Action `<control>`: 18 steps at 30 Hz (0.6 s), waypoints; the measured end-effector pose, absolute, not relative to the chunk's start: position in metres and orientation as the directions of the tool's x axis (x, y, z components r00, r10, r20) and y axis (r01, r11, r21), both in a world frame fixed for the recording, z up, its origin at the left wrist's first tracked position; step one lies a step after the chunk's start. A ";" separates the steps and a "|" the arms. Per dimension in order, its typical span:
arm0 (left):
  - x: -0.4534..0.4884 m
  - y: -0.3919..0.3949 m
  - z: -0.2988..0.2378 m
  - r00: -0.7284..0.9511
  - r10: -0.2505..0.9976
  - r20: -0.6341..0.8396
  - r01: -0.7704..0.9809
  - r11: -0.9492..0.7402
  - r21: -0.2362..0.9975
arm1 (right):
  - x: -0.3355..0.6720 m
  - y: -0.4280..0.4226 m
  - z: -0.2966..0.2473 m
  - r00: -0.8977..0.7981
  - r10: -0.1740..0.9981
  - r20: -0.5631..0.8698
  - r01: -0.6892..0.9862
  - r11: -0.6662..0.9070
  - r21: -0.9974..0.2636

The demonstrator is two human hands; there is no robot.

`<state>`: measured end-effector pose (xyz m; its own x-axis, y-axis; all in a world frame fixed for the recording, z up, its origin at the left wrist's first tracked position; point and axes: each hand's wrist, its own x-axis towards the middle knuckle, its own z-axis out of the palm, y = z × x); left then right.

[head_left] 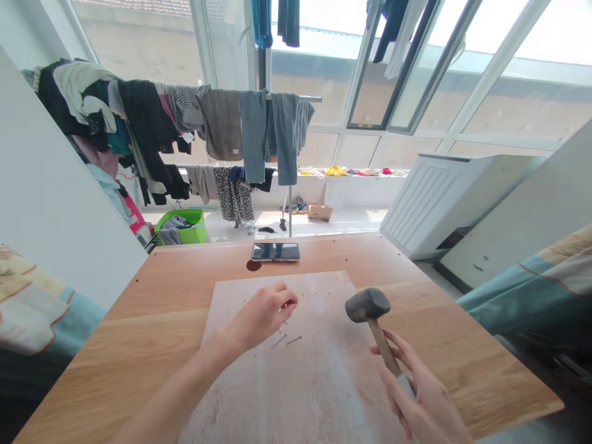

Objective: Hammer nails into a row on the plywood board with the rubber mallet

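Observation:
My right hand (419,394) is closed round the wooden handle of a black rubber mallet (369,306), whose head hangs above a pale plywood board (319,370). My left hand (263,314) hovers over the board's middle with fingertips pinched together on something small, probably a nail. Two or three loose nails (285,339) lie on the board just below those fingers. Small nail holes dot the board.
The board lies on a wooden table (157,320). A phone (275,251) lies flat at the table's far edge. Behind are a rack of hanging clothes (185,123), a green basket (182,227) and white panels (430,203) leaning at right.

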<state>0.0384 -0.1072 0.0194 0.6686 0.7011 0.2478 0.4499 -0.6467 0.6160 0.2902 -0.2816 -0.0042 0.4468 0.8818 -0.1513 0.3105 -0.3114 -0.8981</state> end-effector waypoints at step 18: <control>0.150 -0.072 -0.025 0.603 0.720 0.344 0.353 -0.627 0.695 | 0.302 -0.272 -0.013 0.392 0.916 -0.082 0.477 -0.278 -0.834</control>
